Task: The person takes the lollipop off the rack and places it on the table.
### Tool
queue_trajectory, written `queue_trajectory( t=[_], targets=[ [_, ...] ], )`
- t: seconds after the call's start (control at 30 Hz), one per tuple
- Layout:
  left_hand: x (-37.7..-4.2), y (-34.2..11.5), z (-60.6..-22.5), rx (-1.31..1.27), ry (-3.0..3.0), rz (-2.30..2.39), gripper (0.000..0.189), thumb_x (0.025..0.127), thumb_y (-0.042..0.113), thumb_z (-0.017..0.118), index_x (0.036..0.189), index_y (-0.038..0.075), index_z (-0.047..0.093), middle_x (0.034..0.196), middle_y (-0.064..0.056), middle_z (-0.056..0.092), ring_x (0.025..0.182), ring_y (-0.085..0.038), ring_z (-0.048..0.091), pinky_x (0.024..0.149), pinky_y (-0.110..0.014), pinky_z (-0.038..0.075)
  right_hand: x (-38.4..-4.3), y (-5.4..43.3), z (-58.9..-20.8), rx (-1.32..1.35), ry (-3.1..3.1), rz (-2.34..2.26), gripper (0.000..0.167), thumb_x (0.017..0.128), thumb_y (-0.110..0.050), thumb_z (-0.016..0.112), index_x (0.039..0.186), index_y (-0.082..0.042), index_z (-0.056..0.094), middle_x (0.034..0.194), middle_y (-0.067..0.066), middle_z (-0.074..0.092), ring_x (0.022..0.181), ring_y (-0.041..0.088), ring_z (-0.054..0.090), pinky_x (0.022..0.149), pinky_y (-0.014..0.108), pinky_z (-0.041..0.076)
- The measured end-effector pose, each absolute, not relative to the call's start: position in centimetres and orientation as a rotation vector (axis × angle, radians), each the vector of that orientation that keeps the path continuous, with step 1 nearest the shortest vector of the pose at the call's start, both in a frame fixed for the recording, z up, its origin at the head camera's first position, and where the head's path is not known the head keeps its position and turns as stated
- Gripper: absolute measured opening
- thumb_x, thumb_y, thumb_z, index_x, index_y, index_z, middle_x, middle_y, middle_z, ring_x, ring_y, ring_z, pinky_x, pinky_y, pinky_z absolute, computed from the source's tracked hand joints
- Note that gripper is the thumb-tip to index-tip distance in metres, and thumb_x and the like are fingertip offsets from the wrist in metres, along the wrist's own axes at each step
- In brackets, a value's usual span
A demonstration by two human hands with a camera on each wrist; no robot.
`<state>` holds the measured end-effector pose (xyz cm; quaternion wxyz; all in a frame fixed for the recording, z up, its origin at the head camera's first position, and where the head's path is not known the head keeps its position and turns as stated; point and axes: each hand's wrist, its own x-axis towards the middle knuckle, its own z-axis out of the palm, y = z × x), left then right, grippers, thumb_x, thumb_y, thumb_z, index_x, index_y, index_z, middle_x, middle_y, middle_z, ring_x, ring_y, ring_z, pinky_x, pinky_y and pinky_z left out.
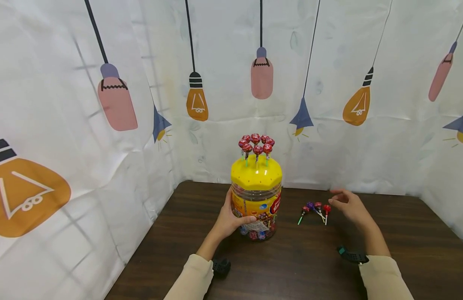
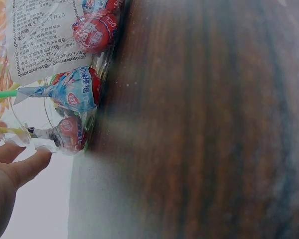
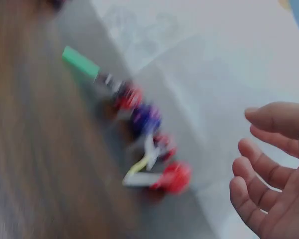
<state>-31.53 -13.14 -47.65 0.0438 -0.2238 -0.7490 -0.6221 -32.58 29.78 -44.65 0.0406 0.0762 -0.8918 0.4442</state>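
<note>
A clear plastic candy jar (image 1: 254,208) with a yellow lid (image 1: 256,173) stands on the table. Several red-wrapped lollipops (image 1: 257,150) stick upright out of the lid, and more lollipops (image 2: 78,92) show through the jar wall in the left wrist view. My left hand (image 1: 231,216) grips the jar from its left side, thumb across the front; its far fingers are partly hidden. To the right lies a small group of loose lollipops (image 1: 318,208), red and purple, with white and green sticks. My right hand (image 3: 274,169) hovers beside them, fingers loosely bent and touching nothing.
The dark wooden table (image 1: 291,266) runs back to a white cloth (image 1: 224,154) printed with hanging lamps, which also covers the left side. A black band (image 1: 221,267) is on the left wrist and another band (image 1: 352,255) on the right.
</note>
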Motion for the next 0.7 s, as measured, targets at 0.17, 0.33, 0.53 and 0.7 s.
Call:
queue_trajectory(
  t=[0.17,0.33,0.53,0.7],
  targets=[
    [-31.5,-13.1,-47.6,-0.686,-2.29,-1.908,0.115,0.081,0.038,0.088,0.16,0.047,0.006,0.158,0.004,0.04,0.141,-0.021,0.048,0.119,-0.052,0.041,-31.5,27.3,-41.3,0.379,-2.591,1.407,0.047,0.106,-0.033,0.058,0.144,-0.007,0.052,0.119,0.01,0.061,0.097,0.001,0.06,0.077,0.026,0.053],
    [-31.4,-13.2,-47.5,-0.673,-2.294,-1.915,0.115,0.081,0.036,0.088,0.16,0.048,0.006,0.157,0.005,0.041,0.141,-0.02,0.048,0.119,-0.052,0.04,-30.2,23.5,-38.8,0.572,-2.368,1.501,0.033,0.104,-0.018,0.061,0.134,-0.004,0.06,0.107,0.0,0.063,0.09,0.006,0.062,0.075,0.022,0.054],
    [-31.4,-13.2,-47.6,-0.685,-2.287,-1.932,0.115,0.081,0.035,0.089,0.161,0.045,0.007,0.157,0.002,0.042,0.14,-0.023,0.048,0.118,-0.053,0.04,-28.2,18.7,-36.7,0.716,-2.124,1.583,0.023,0.1,-0.002,0.063,0.122,-0.001,0.066,0.1,-0.008,0.065,0.087,0.009,0.064,0.077,0.017,0.056],
    [-31.4,-13.1,-47.4,-0.677,-2.283,-1.93,0.114,0.081,0.035,0.088,0.16,0.046,0.007,0.156,0.003,0.043,0.14,-0.021,0.049,0.119,-0.052,0.041,-27.2,15.3,-35.1,0.749,-2.033,1.578,0.022,0.098,0.002,0.064,0.12,0.001,0.065,0.104,0.005,0.067,0.093,0.005,0.066,0.08,0.017,0.057]
  ],
)
